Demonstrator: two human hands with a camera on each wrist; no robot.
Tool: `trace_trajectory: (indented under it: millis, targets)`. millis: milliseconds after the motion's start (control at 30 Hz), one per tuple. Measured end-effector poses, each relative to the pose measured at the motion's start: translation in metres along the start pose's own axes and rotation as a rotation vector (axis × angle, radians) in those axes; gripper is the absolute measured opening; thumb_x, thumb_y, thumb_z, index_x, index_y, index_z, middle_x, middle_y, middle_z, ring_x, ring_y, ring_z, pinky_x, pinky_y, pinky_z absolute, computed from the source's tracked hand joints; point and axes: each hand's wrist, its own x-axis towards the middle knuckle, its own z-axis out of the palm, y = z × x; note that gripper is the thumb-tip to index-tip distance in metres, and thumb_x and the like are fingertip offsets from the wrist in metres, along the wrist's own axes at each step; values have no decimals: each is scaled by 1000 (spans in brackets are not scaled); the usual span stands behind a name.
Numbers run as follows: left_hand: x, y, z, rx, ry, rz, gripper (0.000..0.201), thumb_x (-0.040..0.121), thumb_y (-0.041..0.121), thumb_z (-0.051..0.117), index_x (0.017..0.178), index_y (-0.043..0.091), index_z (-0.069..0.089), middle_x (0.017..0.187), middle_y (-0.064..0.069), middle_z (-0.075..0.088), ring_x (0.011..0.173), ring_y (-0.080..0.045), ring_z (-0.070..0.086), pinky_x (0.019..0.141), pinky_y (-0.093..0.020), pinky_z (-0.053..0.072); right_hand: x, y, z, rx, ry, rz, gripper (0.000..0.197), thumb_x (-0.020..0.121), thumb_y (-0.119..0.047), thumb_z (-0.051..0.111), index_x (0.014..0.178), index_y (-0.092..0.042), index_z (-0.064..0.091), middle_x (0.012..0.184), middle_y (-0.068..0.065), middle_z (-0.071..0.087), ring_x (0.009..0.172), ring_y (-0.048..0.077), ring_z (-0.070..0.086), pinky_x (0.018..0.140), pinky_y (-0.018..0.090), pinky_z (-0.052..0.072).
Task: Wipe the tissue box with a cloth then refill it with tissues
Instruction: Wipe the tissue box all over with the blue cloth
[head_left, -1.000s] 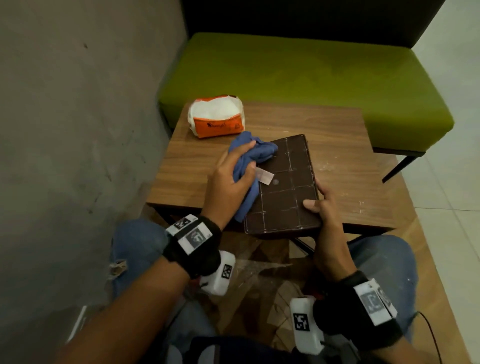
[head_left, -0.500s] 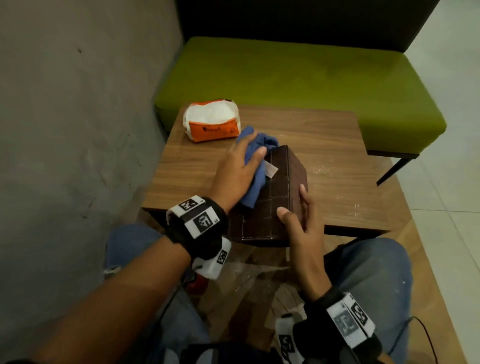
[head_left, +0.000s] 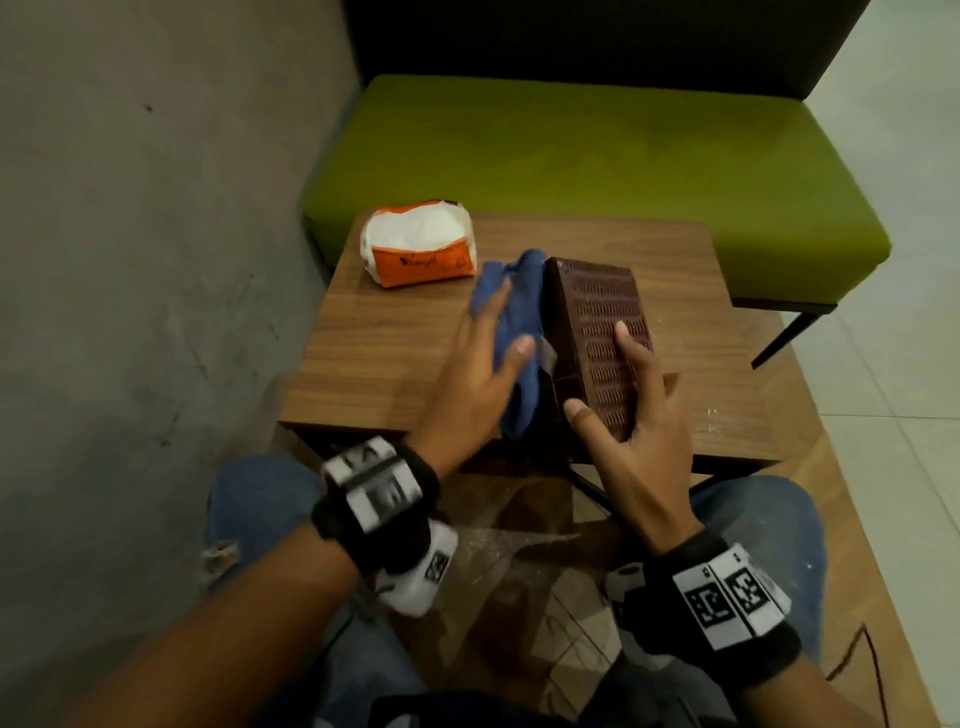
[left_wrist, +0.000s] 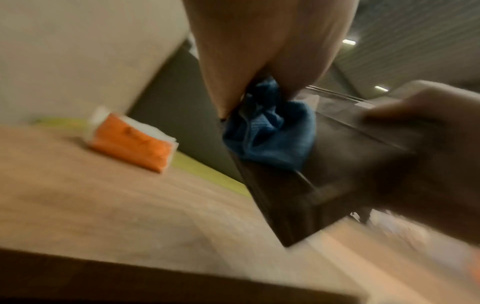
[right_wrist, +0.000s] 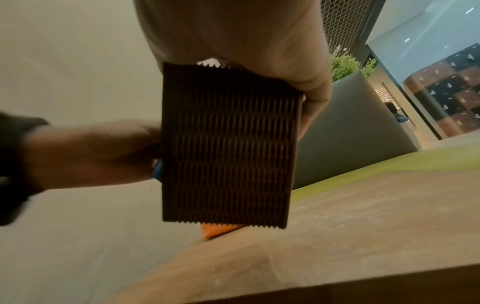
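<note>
The dark brown tissue box (head_left: 597, 322) stands on its long edge on the wooden table (head_left: 384, 358), ribbed face up. My right hand (head_left: 597, 371) grips it from the near end, thumb on the left face and fingers over the ribs; the right wrist view shows the box (right_wrist: 228, 144) held in that hand (right_wrist: 233, 30). My left hand (head_left: 506, 325) presses the blue cloth (head_left: 519, 306) flat against the box's left face with straight fingers. The left wrist view is blurred and shows the cloth (left_wrist: 270, 131) bunched on the box (left_wrist: 337, 164). An orange and white tissue pack (head_left: 421, 249) lies at the table's far left.
A green bench (head_left: 597, 156) with a dark backrest runs behind the table. A grey wall (head_left: 130, 260) stands close on the left. My knees in jeans (head_left: 260, 499) are under the table's near edge. Bare table shows right of the box.
The box has been tipped from lying flat up onto its edge. My right hand has shifted over its upper face, and my left hand now presses the cloth on the left face.
</note>
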Motion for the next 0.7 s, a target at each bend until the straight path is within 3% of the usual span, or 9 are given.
trace_trajectory:
  millis: [100, 167, 233, 367, 433, 500, 600, 667, 700]
  targets:
    - [-36, 10, 15, 84, -154, 213, 55, 97, 30, 43, 145, 32, 15, 156, 1, 17, 143, -5, 15, 114, -15, 17, 9, -3, -1, 22, 44, -2, 80, 68, -64, 55, 143, -44, 34, 117, 3, 44, 105, 10, 46, 86, 20, 43]
    - [-26, 4, 7, 63, -128, 191, 56, 98, 28, 43, 144, 34, 12, 154, 10, 14, 141, 0, 14, 110, -6, 14, 5, -4, -3, 38, 31, -21, 80, 69, -61, 56, 143, -42, 35, 118, 1, 42, 106, 9, 44, 86, 17, 39]
    - [-1, -8, -4, -48, -22, 60, 55, 99, 28, 41, 145, 31, 11, 150, 16, 14, 138, 3, 16, 106, -1, 17, -1, -4, -7, 113, 24, -34, 78, 70, -59, 58, 143, -41, 35, 125, 0, 41, 114, 10, 45, 93, 26, 43]
    - [2, -7, 2, -324, 105, -153, 62, 93, 46, 45, 145, 21, 21, 143, 6, 36, 130, -1, 35, 93, 4, 27, 1, -6, -3, 349, 149, 39, 71, 74, -50, 61, 140, -41, 38, 139, 4, 43, 126, 18, 48, 103, 49, 45]
    - [-28, 0, 20, -235, 18, -112, 54, 98, 37, 42, 144, 33, 16, 151, 6, 28, 129, 8, 32, 104, -6, 28, 12, -5, 1, 382, 262, 84, 64, 76, -51, 58, 137, -45, 37, 142, -2, 42, 131, 18, 43, 107, 50, 40]
    - [-52, 6, 31, -85, -40, 16, 53, 98, 37, 41, 144, 38, 16, 156, 4, 17, 140, -1, 22, 116, -29, 26, 21, 3, -2, 351, 301, 171, 66, 78, -53, 55, 139, -45, 30, 140, -2, 41, 131, 22, 40, 109, 46, 36]
    - [-51, 15, 37, 154, -101, 271, 55, 96, 29, 43, 147, 21, 25, 158, -5, 5, 147, -17, 3, 121, -32, 11, 10, -6, 23, 292, 155, 295, 66, 93, -45, 48, 151, -29, 19, 143, 2, 36, 139, 31, 35, 107, 38, 35]
    - [-44, 21, 39, 313, -140, 478, 53, 95, 21, 47, 144, 10, 31, 156, -12, 14, 147, -24, 7, 120, -36, 13, 16, -35, 40, 195, 30, 455, 51, 105, -28, 36, 153, -19, 23, 155, 6, 34, 145, 30, 27, 105, 40, 43]
    - [-41, 21, 38, 391, -151, 567, 52, 94, 19, 50, 142, 8, 33, 154, -16, 21, 145, -28, 13, 119, -41, 17, 12, -40, 62, 68, 123, 372, 47, 106, -18, 35, 153, -15, 27, 156, 4, 33, 144, 27, 28, 103, 38, 45]
